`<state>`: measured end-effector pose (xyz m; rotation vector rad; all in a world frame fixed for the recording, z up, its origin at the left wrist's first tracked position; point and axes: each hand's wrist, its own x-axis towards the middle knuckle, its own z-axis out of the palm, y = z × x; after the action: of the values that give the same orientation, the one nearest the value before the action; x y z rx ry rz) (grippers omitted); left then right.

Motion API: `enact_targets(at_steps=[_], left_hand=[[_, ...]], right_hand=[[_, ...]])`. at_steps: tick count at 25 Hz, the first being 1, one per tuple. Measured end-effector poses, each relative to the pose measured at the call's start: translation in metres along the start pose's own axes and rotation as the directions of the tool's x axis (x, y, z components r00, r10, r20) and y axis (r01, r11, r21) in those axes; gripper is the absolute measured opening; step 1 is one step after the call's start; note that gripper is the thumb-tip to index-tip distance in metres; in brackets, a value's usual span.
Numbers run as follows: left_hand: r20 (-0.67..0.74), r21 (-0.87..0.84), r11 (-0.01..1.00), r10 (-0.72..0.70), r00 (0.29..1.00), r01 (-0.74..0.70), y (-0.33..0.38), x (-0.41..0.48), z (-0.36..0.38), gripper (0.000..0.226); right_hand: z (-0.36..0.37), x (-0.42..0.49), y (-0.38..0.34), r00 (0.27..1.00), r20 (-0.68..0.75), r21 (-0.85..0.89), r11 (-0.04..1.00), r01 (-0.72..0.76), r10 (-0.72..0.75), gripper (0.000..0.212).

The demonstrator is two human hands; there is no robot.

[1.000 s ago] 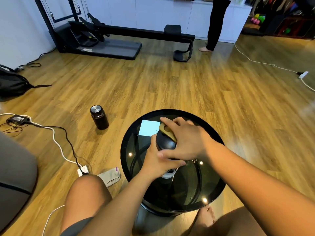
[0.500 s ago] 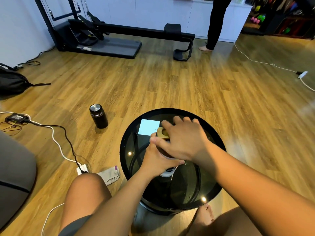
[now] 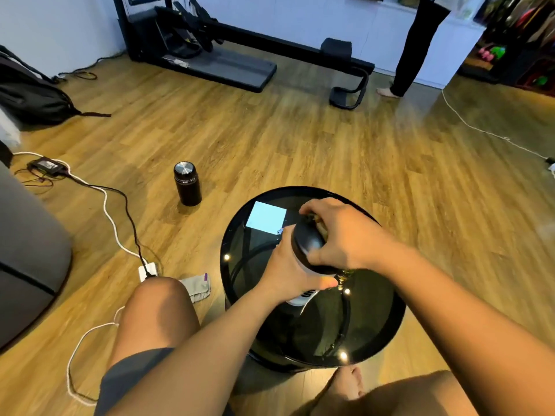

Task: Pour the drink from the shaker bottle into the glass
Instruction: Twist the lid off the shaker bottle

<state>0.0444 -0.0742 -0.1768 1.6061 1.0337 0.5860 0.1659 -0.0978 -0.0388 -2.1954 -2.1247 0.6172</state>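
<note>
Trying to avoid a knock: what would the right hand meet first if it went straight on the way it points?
The shaker bottle's lid, which the right hand grips. Beyond it, probably the pale blue square on the black table, though depth is unclear.

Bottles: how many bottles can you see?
2. The shaker bottle is at the black table, gripped by the left hand and the right hand. A dark flask stands on the floor left of the table. More may hide behind the arms.

On my feed, dark grey shorts (image 3: 132,376) cover the left thigh; left hand (image 3: 288,271) and right hand (image 3: 342,235) are bare, forearms too; one bare foot (image 3: 345,384) shows.
</note>
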Motion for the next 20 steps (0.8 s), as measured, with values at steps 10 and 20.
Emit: enact_targets(at_steps=[10, 20], left_hand=[[-0.008, 0.024, 0.999, 0.024, 1.000, -0.024, -0.006, 0.004, 0.000, 0.116], [-0.012, 0.072, 0.993, 0.100, 0.995, -0.099, -0.002, 0.003, 0.000, 0.110]], right_hand=[[-0.012, 0.008, -0.008, 0.980, 0.143, -0.287, 0.953, -0.093, 0.138, 0.078], [-0.016, 0.012, -0.012, 0.960, 0.162, -0.318, 0.933, -0.170, 0.230, 0.075]])
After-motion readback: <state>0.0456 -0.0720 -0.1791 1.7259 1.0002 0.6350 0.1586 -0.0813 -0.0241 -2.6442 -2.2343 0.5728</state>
